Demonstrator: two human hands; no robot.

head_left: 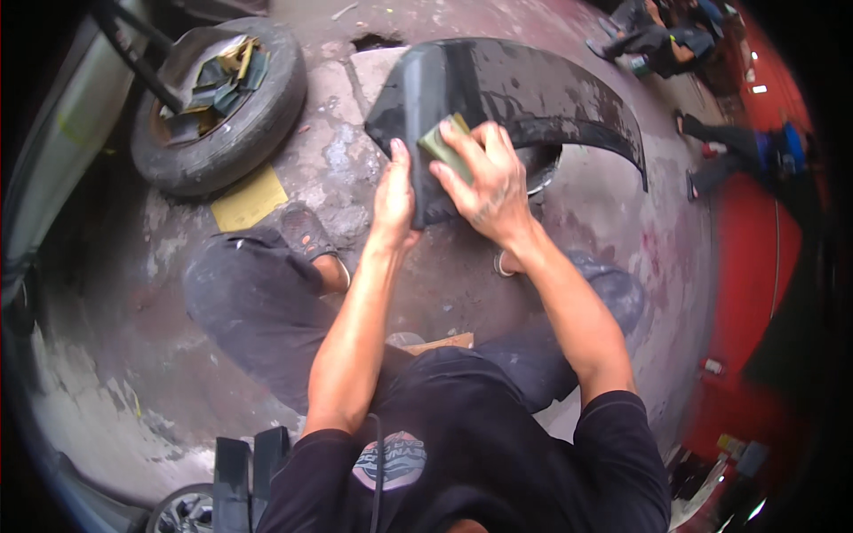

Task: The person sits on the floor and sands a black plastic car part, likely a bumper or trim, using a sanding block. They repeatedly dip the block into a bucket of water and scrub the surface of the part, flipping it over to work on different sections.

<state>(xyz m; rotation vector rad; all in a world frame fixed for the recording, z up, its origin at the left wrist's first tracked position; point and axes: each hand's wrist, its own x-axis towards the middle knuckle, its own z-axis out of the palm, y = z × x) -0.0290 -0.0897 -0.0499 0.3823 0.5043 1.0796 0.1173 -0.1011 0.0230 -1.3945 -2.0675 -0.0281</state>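
Observation:
A black, glossy car fender [524,84], wet in patches, lies before me with its curved wheel-arch edge toward the right. My left hand [394,200] grips the near left edge of the fender, its thumb side up and its other fingers partly hidden behind the panel. In my right hand [489,178] is a folded piece of yellowish-green sandpaper [447,149], pinched between thumb and fingers. It rests against the fender's near surface, just right of my left hand. A round rim [545,169] shows partly under the fender, behind my right wrist.
A tire [222,151] lies at the far left with crumpled scraps [233,78] in its middle. Beside it is a yellow sheet [251,199] on the stained floor [346,115]. People [662,44] sit at the far right near a red surface [742,293]. A wheel [184,511] shows at the lower left.

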